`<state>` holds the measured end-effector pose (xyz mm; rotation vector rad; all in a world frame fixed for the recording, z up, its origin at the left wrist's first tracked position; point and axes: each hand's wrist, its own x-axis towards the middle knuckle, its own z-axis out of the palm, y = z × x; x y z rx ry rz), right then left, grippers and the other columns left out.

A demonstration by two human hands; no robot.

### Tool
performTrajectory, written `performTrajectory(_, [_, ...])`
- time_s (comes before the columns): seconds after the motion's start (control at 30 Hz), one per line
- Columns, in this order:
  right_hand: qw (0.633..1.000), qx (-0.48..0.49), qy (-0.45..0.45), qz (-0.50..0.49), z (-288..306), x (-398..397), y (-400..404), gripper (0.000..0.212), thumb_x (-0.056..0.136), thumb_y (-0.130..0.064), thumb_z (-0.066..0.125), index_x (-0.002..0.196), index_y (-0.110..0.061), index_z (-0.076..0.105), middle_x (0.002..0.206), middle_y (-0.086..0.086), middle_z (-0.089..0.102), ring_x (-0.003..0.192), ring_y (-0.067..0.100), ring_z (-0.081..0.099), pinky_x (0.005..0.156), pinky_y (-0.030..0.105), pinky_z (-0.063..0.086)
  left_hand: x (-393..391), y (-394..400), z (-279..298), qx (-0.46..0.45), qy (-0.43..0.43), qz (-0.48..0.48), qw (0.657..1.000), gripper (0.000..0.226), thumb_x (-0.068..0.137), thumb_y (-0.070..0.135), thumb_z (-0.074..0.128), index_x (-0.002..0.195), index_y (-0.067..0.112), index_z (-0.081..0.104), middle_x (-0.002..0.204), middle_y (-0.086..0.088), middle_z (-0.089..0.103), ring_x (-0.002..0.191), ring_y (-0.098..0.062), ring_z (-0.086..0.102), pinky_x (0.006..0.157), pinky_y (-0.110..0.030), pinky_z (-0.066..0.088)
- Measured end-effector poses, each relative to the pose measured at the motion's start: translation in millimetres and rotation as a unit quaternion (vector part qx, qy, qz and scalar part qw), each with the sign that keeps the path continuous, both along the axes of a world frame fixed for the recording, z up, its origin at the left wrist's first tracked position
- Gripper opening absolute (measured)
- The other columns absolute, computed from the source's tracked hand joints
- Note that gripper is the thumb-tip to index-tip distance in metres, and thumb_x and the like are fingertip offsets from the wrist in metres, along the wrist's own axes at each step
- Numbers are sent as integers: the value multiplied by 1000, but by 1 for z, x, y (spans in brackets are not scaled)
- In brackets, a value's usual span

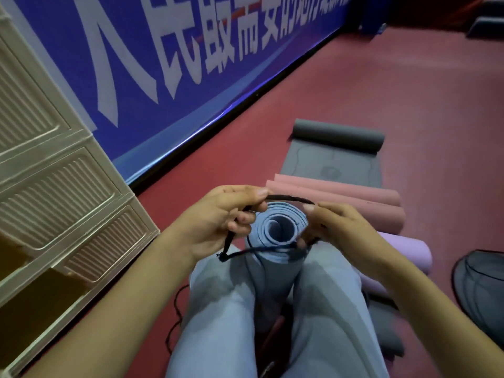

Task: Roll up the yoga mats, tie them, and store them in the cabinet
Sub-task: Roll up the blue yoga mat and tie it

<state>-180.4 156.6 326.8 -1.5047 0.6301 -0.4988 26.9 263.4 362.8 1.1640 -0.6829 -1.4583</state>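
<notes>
two hands, left hand [218,214] and right hand [338,225], pinch one black cord [289,199] over one rolled blue mat [275,241].

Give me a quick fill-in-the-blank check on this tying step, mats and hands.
1. The left hand and right hand both pinch a black ____ over the mat's end.
2. The rolled mat held upright between the knees is ____ in colour.
3. The grey mat on the floor is only ____ rolled.
4. The cream cabinet stands on the person's ____ side.

Missing words: cord; blue; partly; left
</notes>
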Motion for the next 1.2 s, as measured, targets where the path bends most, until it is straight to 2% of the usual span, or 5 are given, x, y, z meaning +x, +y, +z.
performTrajectory(0.13, [994, 84, 34, -55, -6, -14, -23, 41, 95, -24, 63, 57, -23, 48, 59, -3, 21, 48, 14, 21, 48, 26, 27, 14, -14, -29, 64, -209, 37, 975, 24, 76, 18, 82, 95, 4, 76, 65, 2, 57, 49, -6, 36, 43, -17, 29])
performTrajectory(0.4, [973, -47, 156, -165, -42, 14, -56, 25, 90, -16, 75, 78, -14, 53, 60, -3, 48, 52, 13, 43, 48, 29, 48, 20, -46, -65, 56, -493, 126, 859, 20, 90, 38, 77, 80, 19, 78, 69, 9, 69, 61, -1, 58, 55, -20, 44])
performTrajectory(0.67, [933, -86, 298, -182, -83, 29, -47, 13, 85, -13, 56, 73, -10, 54, 54, 3, 57, 51, 24, 47, 54, 36, 48, 37, -50, -109, 233, -341, 38, 910, 21, 85, -3, 47, 81, -3, 68, 73, -16, 49, 54, -17, 33, 51, -28, 23])
performTrajectory(0.93, [895, -252, 360, -76, -85, -4, 28, 33, 77, -33, 70, 105, -27, 52, 95, -8, 63, 85, 23, 60, 70, 37, 46, 9, 18, -116, 182, -201, 155, 950, 19, 96, 14, 69, 90, -4, 68, 77, -17, 68, 71, -25, 60, 68, -37, 51])
performTrajectory(1.2, [921, 31, 387, 5, -101, -5, 66, 34, 96, -33, 45, 81, -5, 57, 82, 11, 64, 84, 37, 67, 79, 48, 56, 7, 56, -121, 218, -317, 102, 917, 45, 100, 46, 59, 70, 13, 60, 71, -11, 70, 72, -24, 63, 74, -43, 54])
